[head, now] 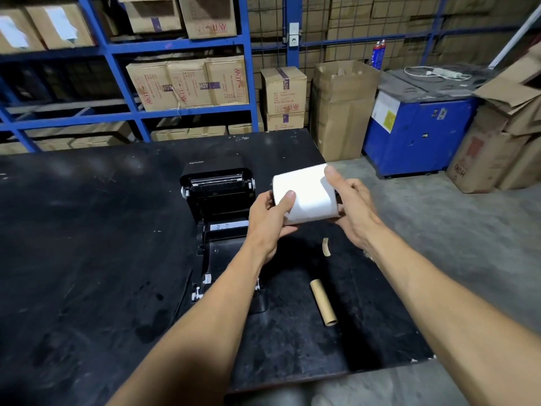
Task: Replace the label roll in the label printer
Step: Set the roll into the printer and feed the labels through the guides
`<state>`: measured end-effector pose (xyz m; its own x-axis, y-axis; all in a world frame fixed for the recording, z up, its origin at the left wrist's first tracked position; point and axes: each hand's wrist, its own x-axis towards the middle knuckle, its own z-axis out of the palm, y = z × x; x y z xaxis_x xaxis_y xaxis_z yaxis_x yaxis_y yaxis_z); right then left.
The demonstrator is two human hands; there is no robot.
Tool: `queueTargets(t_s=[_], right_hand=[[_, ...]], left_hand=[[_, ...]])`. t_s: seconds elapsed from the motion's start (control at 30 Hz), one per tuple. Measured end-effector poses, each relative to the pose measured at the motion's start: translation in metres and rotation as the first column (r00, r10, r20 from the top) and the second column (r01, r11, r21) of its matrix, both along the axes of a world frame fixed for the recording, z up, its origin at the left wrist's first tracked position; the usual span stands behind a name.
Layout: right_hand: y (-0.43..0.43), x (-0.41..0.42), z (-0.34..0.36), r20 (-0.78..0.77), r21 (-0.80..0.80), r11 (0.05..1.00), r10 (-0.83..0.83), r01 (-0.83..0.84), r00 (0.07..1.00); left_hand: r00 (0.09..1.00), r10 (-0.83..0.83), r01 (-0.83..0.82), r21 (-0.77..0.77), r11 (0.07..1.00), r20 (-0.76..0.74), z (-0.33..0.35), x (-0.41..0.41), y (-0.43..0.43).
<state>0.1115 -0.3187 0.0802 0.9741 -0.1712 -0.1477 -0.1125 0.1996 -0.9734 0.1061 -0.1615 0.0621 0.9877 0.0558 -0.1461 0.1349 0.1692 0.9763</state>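
Note:
A white label roll [306, 194] is held in the air just right of the black label printer [218, 200], which lies with its lid swung open on the black table [87, 230]. My left hand [268, 218] grips the roll's left end, thumb on top. My right hand [349, 206] grips its right end, thumb across the paper. The printer's roll bay sits below and left of the roll, partly hidden by my left forearm. An empty brown cardboard core [323, 301] lies on the table near my right forearm.
A small torn cardboard scrap [326, 247] lies beyond the core. The table's right edge runs close to my right arm, with concrete floor past it. Blue shelving with cartons [187, 83] stands behind, an open tall carton [342, 109] and a blue machine [418, 133] at right.

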Motion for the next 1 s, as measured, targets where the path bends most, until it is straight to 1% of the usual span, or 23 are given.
queueTargets(t_s=[0.07, 0.1, 0.17, 0.23, 0.27, 0.33, 0.47, 0.53, 0.63, 0.73, 0.9, 1.0], right_hand=[[0.002, -0.002, -0.001, 0.044, -0.004, 0.996, 0.087, -0.087, 0.995], [0.004, -0.003, -0.002, 0.056, -0.038, 0.993, 0.114, -0.112, 0.992], [0.009, -0.004, -0.006, 0.068, -0.179, 0.975, 0.149, -0.134, 0.987], [0.018, -0.004, -0.009, 0.072, -0.340, 0.931, 0.167, -0.133, 0.983], [0.024, -0.005, -0.010, 0.067, -0.376, 0.916, 0.174, -0.137, 0.982], [0.039, -0.005, -0.011, 0.063, -0.374, 0.914, 0.194, -0.157, 0.979], [0.073, -0.001, -0.017, 0.036, -0.389, 0.899, 0.232, -0.200, 0.972], [0.090, 0.002, -0.021, 0.016, -0.383, 0.894, 0.257, -0.231, 0.966], [0.111, 0.011, -0.030, -0.043, -0.388, 0.878, 0.287, -0.281, 0.957], [0.127, 0.017, -0.037, -0.097, -0.391, 0.864, 0.304, -0.317, 0.948], [0.139, 0.033, -0.058, -0.095, -0.380, 0.873, 0.293, -0.306, 0.951], [0.141, 0.039, -0.072, -0.087, -0.421, 0.860, 0.279, -0.289, 0.956]], left_hand=[[1.000, 0.028, -0.027, -0.045, 0.999, 0.004, -0.005, -0.003, 0.011], [0.999, 0.042, -0.042, -0.052, 0.998, 0.005, -0.006, -0.005, 0.017], [0.998, 0.069, -0.069, -0.038, 0.997, 0.004, -0.007, -0.008, 0.029], [0.996, 0.084, -0.084, 0.004, 0.996, -0.008, -0.007, -0.011, 0.045], [0.996, 0.086, -0.085, 0.025, 0.996, -0.021, -0.007, -0.013, 0.053], [0.995, 0.089, -0.086, 0.064, 0.994, -0.049, -0.006, -0.016, 0.068], [0.992, 0.105, -0.085, 0.247, 0.965, -0.070, -0.005, -0.018, 0.103], [0.988, 0.115, -0.082, 0.282, 0.956, -0.102, -0.005, -0.017, 0.118], [0.979, 0.123, -0.069, 0.306, 0.950, -0.161, -0.006, -0.012, 0.137], [0.971, 0.162, -0.095, 0.334, 0.938, -0.177, -0.005, -0.002, 0.149], [0.946, 0.244, -0.170, 0.316, 0.933, -0.212, -0.026, 0.009, 0.151], [0.935, 0.284, -0.206, 0.324, 0.923, -0.214, -0.044, 0.015, 0.148]])
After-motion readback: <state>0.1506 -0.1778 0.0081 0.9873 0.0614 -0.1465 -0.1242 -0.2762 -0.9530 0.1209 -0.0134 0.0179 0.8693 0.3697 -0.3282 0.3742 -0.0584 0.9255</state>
